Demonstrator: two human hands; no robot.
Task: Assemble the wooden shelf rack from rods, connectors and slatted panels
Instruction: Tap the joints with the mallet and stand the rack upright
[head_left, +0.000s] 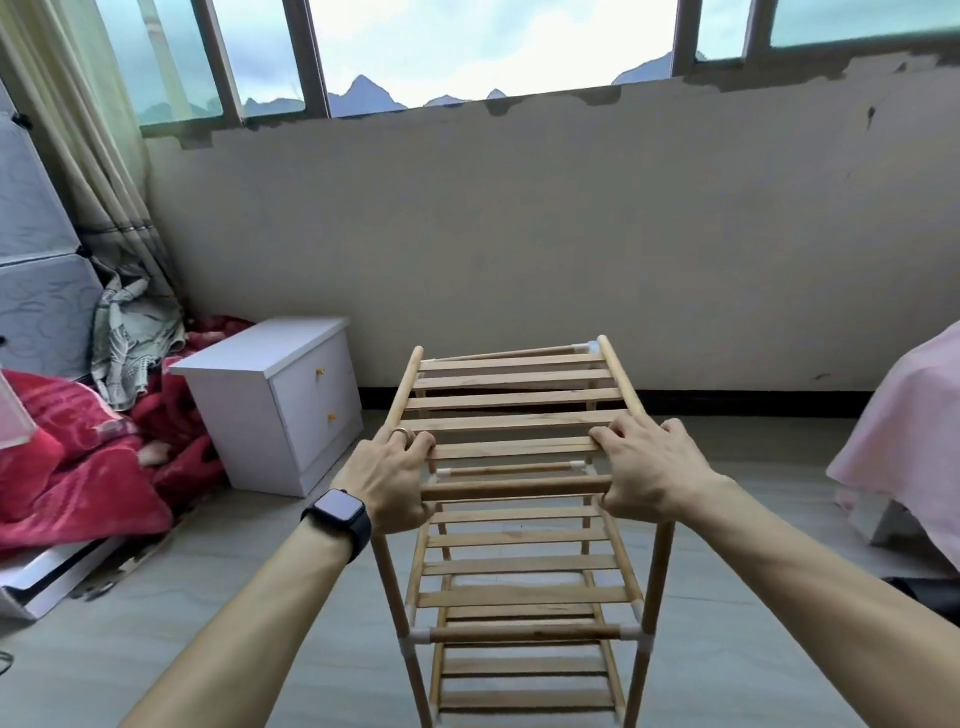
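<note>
The wooden shelf rack (524, 566) stands upright on the floor in front of me, with several slatted tiers and white connectors (631, 633) at the joints. A slatted panel (511, 400) lies on top as the uppermost tier, its side rods sloping away from me. My left hand (395, 480), with a ring and a black watch on the wrist, grips the panel's near left corner. My right hand (644, 467) grips the near right corner, fingers curled over the slats and thumb at the front rod (514, 488). Both near top corners of the rack are hidden under my hands.
A white two-drawer nightstand (275, 400) stands left of the rack against the wall. Red bedding (78, 457) and a crumpled cloth lie further left beside grey cube cabinets. A pink-covered piece of furniture (904, 447) is at the right. Grey tiled floor surrounds the rack.
</note>
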